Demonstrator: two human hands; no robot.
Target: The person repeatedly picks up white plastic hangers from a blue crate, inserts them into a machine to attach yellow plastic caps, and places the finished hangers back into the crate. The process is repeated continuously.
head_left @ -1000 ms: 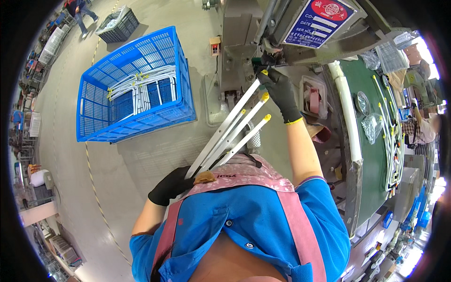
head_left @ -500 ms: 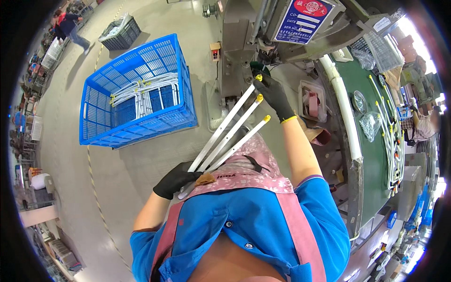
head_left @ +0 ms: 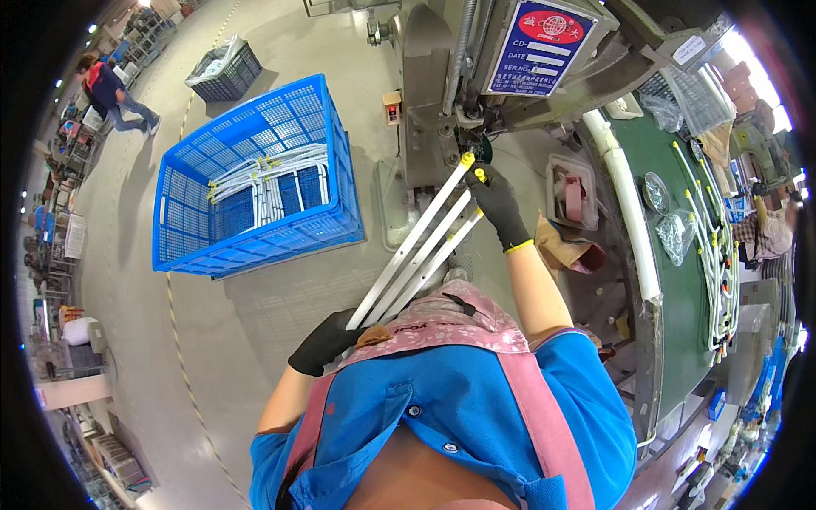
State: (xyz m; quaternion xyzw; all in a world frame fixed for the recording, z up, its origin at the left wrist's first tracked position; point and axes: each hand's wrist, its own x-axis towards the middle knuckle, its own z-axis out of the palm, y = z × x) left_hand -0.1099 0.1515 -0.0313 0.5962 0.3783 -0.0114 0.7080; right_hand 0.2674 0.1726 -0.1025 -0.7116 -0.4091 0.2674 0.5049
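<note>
Just before the pink apron (head_left: pixel 463 329), several long white tubes (head_left: pixel 410 244) slant from lower left to upper right, yellow caps (head_left: pixel 467 159) on their upper ends. The black-gloved left hand (head_left: pixel 327 342) is wrapped around their lower part; the black-gloved right hand (head_left: pixel 495 204) grasps them close to the caps, though how many its fingers hold cannot be told. Just beyond the right hand stands a grey machine (head_left: pixel 429 85) bearing a blue and red plate (head_left: pixel 542 47). Off to the left, a blue crate (head_left: pixel 280 246) on the floor (head_left: pixel 255 331) holds white bent frames (head_left: pixel 270 185), with a dark crate (head_left: pixel 228 81) farther away. To the right, a green-topped bench (head_left: pixel 680 353) carries a clear plastic bag (head_left: pixel 676 236) and yellow-tipped tubing (head_left: pixel 716 263)
</note>
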